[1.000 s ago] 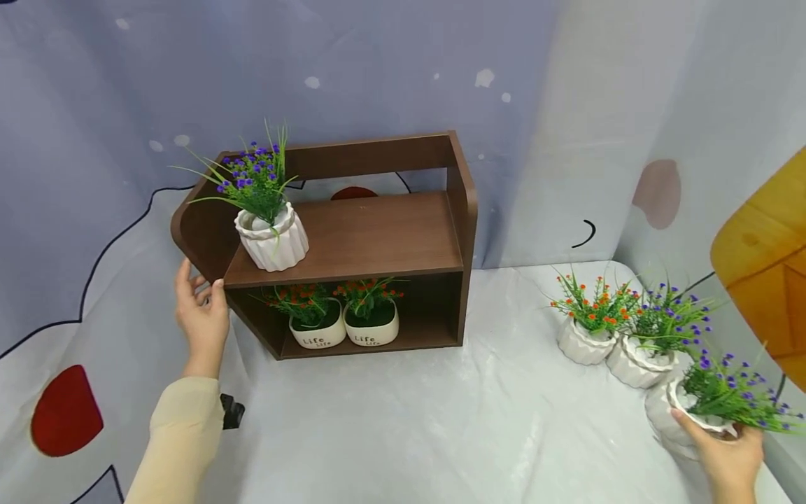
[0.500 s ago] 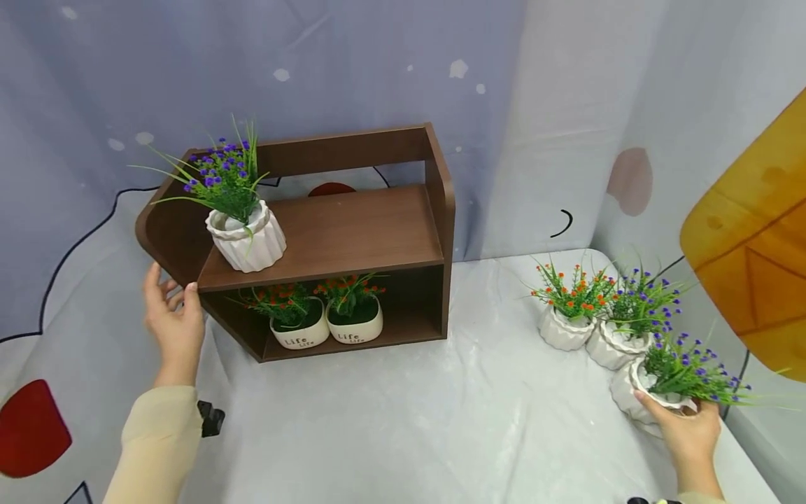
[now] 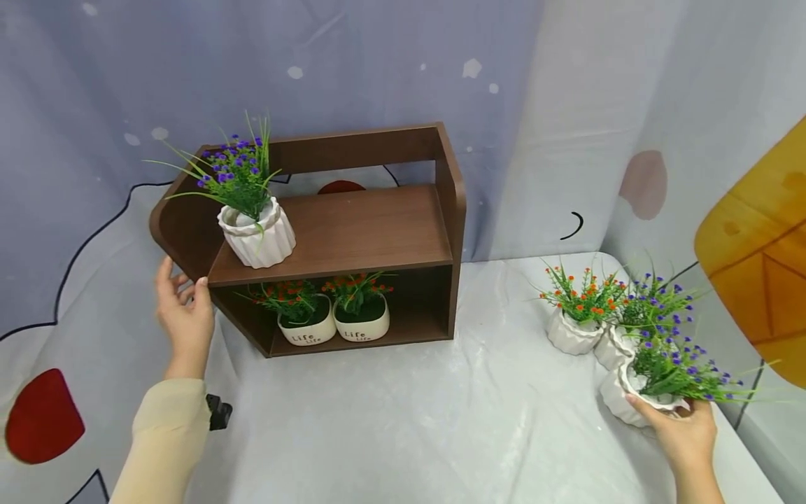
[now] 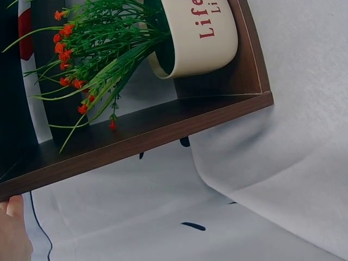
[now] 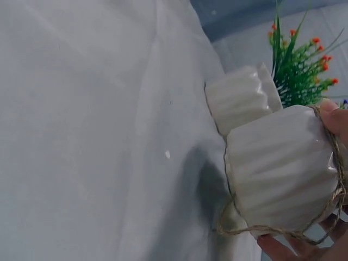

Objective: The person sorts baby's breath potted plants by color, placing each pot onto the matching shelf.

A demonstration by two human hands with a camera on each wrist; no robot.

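My right hand (image 3: 683, 430) grips a white ribbed pot (image 5: 283, 168) of purple flowers (image 3: 683, 371) by its rim, thumb on the near side. Twine hangs around this pot, and in the head view it partly covers another white pot (image 3: 613, 348) of purple flowers. My left hand (image 3: 185, 315) rests against the outer left side of a brown two-tier shelf (image 3: 371, 224), its fingertips touching the panel. On the upper tier stands a white pot (image 3: 258, 234) of purple flowers. Below it are two cream pots (image 3: 306, 329) lettered "Life", with orange flowers.
A white pot of orange flowers (image 3: 574, 332) stands behind the purple ones at the right. A patterned cloth (image 3: 378, 70) hangs behind the shelf, and a white cloth (image 3: 403, 420) covers the table. A small black object (image 3: 218, 413) shows beside my left sleeve.
My right hand has moved the purple-flowered pot leftward, closer to the other two white pots. My left hand stays against the shelf; the head view has shifted slightly.
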